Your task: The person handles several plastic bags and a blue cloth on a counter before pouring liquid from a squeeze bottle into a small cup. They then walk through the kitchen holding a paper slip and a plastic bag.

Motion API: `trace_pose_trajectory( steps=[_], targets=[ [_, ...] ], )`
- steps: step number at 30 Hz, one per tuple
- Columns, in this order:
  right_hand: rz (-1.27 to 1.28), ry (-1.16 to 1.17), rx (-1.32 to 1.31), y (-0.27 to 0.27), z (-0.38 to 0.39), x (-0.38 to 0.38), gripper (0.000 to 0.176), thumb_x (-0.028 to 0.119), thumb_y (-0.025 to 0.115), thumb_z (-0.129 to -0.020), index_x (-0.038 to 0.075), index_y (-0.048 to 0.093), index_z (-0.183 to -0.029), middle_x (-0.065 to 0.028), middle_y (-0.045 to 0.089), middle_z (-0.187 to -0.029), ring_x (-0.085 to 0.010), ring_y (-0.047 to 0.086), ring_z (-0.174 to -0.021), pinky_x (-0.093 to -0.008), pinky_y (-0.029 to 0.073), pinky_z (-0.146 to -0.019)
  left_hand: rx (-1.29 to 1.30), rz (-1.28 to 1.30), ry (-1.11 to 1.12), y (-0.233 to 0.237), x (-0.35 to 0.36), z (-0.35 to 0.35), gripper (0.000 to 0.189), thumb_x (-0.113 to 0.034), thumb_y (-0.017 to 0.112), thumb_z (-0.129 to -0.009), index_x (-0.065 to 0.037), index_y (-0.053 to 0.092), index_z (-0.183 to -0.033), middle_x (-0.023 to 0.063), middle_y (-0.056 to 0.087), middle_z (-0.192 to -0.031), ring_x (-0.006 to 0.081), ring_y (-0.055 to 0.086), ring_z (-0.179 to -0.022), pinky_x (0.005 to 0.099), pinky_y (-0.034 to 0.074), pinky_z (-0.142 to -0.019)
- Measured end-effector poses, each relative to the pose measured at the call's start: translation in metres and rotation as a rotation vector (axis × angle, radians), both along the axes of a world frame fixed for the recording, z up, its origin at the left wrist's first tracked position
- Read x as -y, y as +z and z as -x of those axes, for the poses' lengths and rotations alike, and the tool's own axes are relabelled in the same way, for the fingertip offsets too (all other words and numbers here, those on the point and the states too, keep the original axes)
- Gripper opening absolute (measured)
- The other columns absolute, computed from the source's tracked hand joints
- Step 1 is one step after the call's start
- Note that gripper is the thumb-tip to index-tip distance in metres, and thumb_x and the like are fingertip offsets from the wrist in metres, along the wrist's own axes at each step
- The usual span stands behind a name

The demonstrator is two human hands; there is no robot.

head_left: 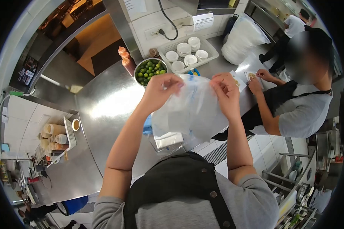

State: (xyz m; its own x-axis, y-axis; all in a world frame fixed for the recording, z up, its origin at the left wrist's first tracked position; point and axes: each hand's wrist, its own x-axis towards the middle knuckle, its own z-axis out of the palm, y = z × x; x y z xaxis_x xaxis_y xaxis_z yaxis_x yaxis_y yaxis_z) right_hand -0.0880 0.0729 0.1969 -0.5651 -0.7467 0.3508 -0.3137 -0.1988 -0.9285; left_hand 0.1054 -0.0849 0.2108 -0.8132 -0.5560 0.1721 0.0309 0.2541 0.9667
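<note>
A see-through plastic bag (187, 112) with faint blue marks near its top edge hangs in front of my chest, above the steel counter. My left hand (162, 89) pinches its upper left corner, fingers closed. At the upper right corner my right hand (227, 91) grips the same bag between thumb and fingers. Under the bag, near the counter's front edge, lies a white folded stack (168, 140) on clear plastic wrapping, with something blue (147, 125) beside it. The bag partly hides these things.
Behind the bag stand a steel bowl of green limes (150, 71), sauce bottles (126, 61) and a white basket of small cups (187, 51). A co-worker (302, 99) handles food at the counter on my right. A bottle basket (70, 133) sits at the left.
</note>
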Motion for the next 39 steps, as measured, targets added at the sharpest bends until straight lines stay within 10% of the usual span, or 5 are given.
trace_pose_trajectory(
  steps=[12, 20, 28, 31, 39],
  targets=[
    [-0.138, 0.048, 0.453, -0.15, 0.015, 0.045, 0.019, 0.015, 0.062, -0.094, 0.002, 0.065, -0.107, -0.0046, 0.067, -0.092, -0.014, 0.062, -0.084, -0.0297, 0.051, -0.074, 0.081, -0.749, 0.211, -0.089, 0.024, 0.05, 0.014, -0.018, 0.066, -0.099, -0.004, 0.07, -0.1, -0.0011, 0.059, -0.073, 0.0077, 0.056, -0.067, 0.024, 0.042, -0.053],
    [-0.238, -0.1, 0.179, -0.195, -0.009, 0.045, 0.042, 0.014, 0.061, -0.097, -0.001, 0.054, -0.136, -0.0123, 0.064, -0.128, -0.0235, 0.061, -0.115, -0.0349, 0.046, -0.1, -0.039, 0.07, 0.596, -0.242, -0.015, 0.061, 0.013, -0.01, 0.055, -0.096, 0.002, 0.06, -0.096, 0.0188, 0.062, -0.076, 0.0285, 0.061, -0.063, 0.0438, 0.05, -0.062],
    [-0.334, 0.008, 0.697, -0.174, -0.006, 0.053, 0.037, 0.017, 0.064, -0.096, 0.005, 0.056, -0.131, -0.0039, 0.069, -0.107, -0.0119, 0.066, -0.097, -0.0264, 0.051, -0.079, 0.519, -0.202, 0.433, -0.211, -0.001, 0.058, 0.018, -0.017, 0.054, -0.099, 0.0, 0.062, -0.1, 0.0197, 0.067, -0.087, 0.0343, 0.068, -0.081, 0.0428, 0.052, -0.07],
    [-0.206, -0.059, 0.546, -0.219, 0.002, 0.056, 0.038, 0.016, 0.065, -0.096, 0.001, 0.055, -0.13, -0.0061, 0.068, -0.108, -0.0125, 0.064, -0.096, -0.0268, 0.051, -0.08, 0.334, 0.138, 0.599, -0.229, -0.008, 0.048, 0.02, -0.016, 0.056, -0.094, 0.0, 0.064, -0.104, 0.0173, 0.071, -0.094, 0.0324, 0.068, -0.08, 0.039, 0.053, -0.074],
    [0.137, -0.218, -0.055, -0.172, -0.072, -0.04, 0.024, 0.018, 0.056, -0.1, 0.002, 0.053, -0.118, -0.0083, 0.051, -0.115, -0.0126, 0.049, -0.084, -0.0283, 0.043, -0.078, -0.461, -0.582, 0.53, -0.118, -0.015, -0.078, 0.055, -0.054, 0.037, -0.107, -0.006, 0.056, -0.09, 0.0036, 0.056, -0.088, 0.0106, 0.044, -0.065, 0.0244, 0.035, -0.057]
  ],
)
